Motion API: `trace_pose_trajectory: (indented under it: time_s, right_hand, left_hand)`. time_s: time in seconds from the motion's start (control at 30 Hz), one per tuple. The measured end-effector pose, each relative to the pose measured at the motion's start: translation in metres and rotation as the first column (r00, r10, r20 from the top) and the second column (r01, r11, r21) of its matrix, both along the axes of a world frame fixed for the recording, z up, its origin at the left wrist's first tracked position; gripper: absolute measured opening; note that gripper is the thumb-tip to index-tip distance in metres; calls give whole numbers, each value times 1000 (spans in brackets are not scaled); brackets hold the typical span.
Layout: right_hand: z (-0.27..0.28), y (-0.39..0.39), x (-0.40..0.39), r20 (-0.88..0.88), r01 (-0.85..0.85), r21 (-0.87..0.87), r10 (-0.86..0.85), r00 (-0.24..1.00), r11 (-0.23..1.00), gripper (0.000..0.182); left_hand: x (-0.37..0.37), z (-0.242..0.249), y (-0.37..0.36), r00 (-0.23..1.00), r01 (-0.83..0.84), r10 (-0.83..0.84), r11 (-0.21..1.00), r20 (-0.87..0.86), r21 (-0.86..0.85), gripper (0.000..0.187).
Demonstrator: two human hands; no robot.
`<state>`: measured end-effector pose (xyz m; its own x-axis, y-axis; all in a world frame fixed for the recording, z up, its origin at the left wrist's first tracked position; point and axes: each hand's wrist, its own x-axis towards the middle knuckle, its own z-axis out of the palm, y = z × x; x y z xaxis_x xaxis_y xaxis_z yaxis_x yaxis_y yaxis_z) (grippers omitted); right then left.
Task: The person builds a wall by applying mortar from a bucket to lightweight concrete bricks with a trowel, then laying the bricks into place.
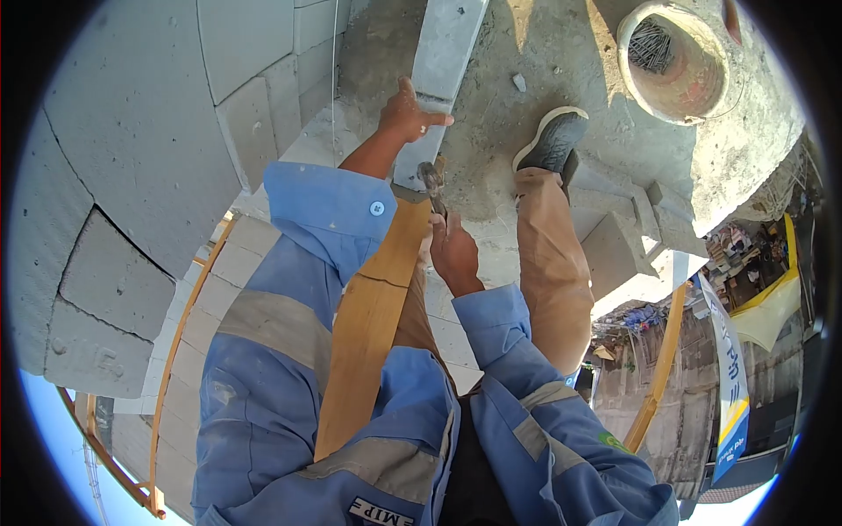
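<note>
My left hand (pixel 408 118) lies on a narrow row of pale grey blocks (pixel 445 53), near a joint between two of them. Its thumb and a finger are spread apart, and it grips nothing that I can see. My right hand (pixel 456 252) is closed around the handle of a hammer (pixel 431 178), whose worn metal head is beside the end of the blocks. A yellow-brown wooden plank (pixel 373 316) runs from that end back toward my body. Part of the hammer's handle is hidden by my fingers.
A bucket (pixel 674 98) holding many nails (pixel 651 46) stands at the upper right. A block wall (pixel 132 131) rises on the left. My shoe (pixel 554 140) is on the concrete floor, near loose grey blocks (pixel 623 237). Beyond a wooden rail (pixel 658 377), the ground drops away.
</note>
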<state>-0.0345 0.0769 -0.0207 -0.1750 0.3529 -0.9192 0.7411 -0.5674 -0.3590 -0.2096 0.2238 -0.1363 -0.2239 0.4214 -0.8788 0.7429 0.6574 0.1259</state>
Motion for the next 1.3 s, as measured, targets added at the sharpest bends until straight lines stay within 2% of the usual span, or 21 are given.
trace_pose_trajectory:
  time_s: [0.07, 0.1, 0.17, 0.23, 0.33, 0.37, 0.4, 0.43, 0.57, 0.63, 0.73, 0.8, 0.83, 0.87, 0.9, 1.0, 1.03, 1.07, 1.13, 1.17, 1.3]
  right_hand:
    - [16, 24, 4, -5, 67, -25, -68, 998, 997, 33]
    - [27, 34, 6, -95, 224, 105, -215, 972, 969, 35]
    - [39, 47, 5, -317, 533, 273, -448, 836, 801, 31]
    - [39, 40, -3, -402, 612, 310, -483, 778, 728, 31]
    - [28, 18, -4, -413, 537, 411, -375, 830, 737, 32]
    - [8, -7, -5, -226, 267, 270, -208, 952, 925, 34]
    - [5, -5, -8, -73, -12, 66, 17, 997, 998, 36]
    - [4, -1, -7, -56, 19, -7, -19, 998, 1000, 38]
    - [31, 24, 3, -59, 159, 21, -158, 986, 987, 37]
    - [44, 56, 1, -338, 509, 314, -407, 849, 802, 39]
    - [42, 49, -2, -445, 645, 336, -488, 751, 686, 40]
    - [39, 30, -6, -477, 723, 286, -561, 677, 629, 40]
    - [11, -6, -4, -281, 401, 255, -330, 901, 880, 40]
    - [-3, -28, -1, -100, 21, 135, -8, 995, 991, 40]
    - [-5, -29, -2, -81, -27, 64, 32, 996, 998, 40]
    - [10, -11, -4, -117, 161, 145, -144, 983, 976, 37]
    - [20, -2, -1, -169, 237, 256, -198, 965, 937, 36]
    - [40, 4, 6, -155, 224, 232, -192, 969, 947, 36]
    - [49, 37, 8, -413, 521, 235, -401, 818, 821, 36]
    - [58, 48, 1, -523, 691, 267, -501, 689, 672, 39]
    - [54, 35, 5, -617, 661, 246, -411, 671, 709, 40]
  left_hand:
    - [-2, -7, -4, 999, 32, -31, 997, -13, 73, 112]
    - [-2, -5, -1, 999, -24, 23, 999, 27, 26, 110]
    - [-4, -3, -3, 995, -83, 83, 997, 49, -2, 109]
    - [-5, -3, 1, 1000, -4, 4, 1000, 16, 19, 109]
    - [-1, 3, 6, 1000, -19, 19, 999, -17, -26, 110]
    - [0, 7, 5, 1000, -18, 18, 999, -17, -29, 110]
    - [2, 10, 6, 999, -53, 54, 997, 7, -55, 115]
    - [0, 10, 11, 996, -84, 86, 994, 30, -75, 119]
    - [-2, -1, -6, 997, -63, 67, 995, 45, -77, 119]
    - [-10, -8, -1, 981, -153, 155, 988, 118, -29, 119]
    - [-5, -2, 7, 980, -179, 189, 975, 58, -134, 118]
    - [-6, 1, 9, 991, -132, 134, 987, 24, -94, 119]
    - [-4, 1, 9, 995, -98, 98, 993, 0, -69, 116]
    - [0, 3, 6, 998, -65, 64, 997, -20, -51, 114]
    - [3, 5, -2, 998, -62, 61, 997, -18, -52, 114]
    - [-6, -8, 9, 999, -26, 28, 997, -17, 67, 110]
    - [-5, -7, 7, 996, -80, 80, 997, 27, 20, 110]
    - [-4, -3, 2, 989, -136, 137, 990, 59, -30, 109]
    - [-4, -4, 6, 992, -114, 115, 993, 42, -24, 110]
    - [-4, -3, 6, 994, -99, 100, 995, 41, -28, 111]
    - [-4, -4, 2, 998, -51, 51, 999, 25, -10, 116]
